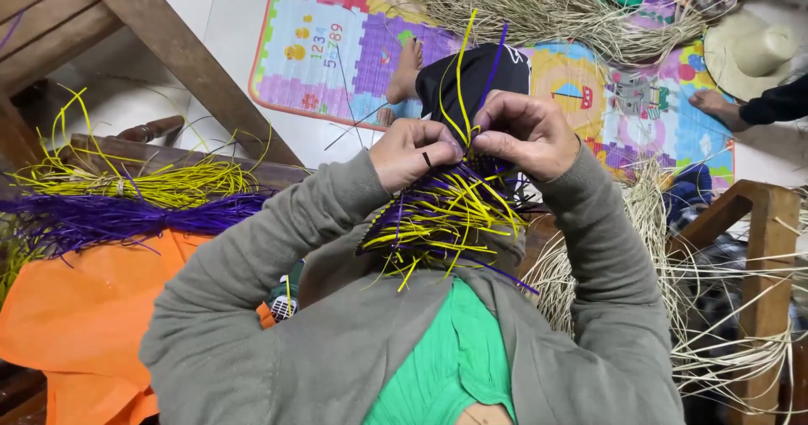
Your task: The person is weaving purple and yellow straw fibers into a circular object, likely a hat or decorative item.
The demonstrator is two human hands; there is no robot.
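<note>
We look down first on the play mat (353, 63), a large pastel patchwork spread over the floor, with a heap of pale dry straw (547, 13) lying across its far edge and a straw hat (749, 50) just beside it at the right. At our left an orange cloth (76, 316) covers the surface, and on it rest a purple strand bundle (109, 219) and, touching it on the far side, a yellow strand bundle (143, 181). More pale straw loops (724, 307) hang around a wooden frame (770, 248) at our right. In front of our chest, between our grey sleeves, sits the woven piece (446, 215), a dense fan of purple and yellow strands with loose ends pointing up and outward. Our left hand (414, 151) is clenched on the top of the weave, fingers pinching strands. Our right hand (526, 135) is just beside it, fingers curled and gripping the same upright strands. Another person's bare foot (715, 103) rests on the mat near the hat.
</note>
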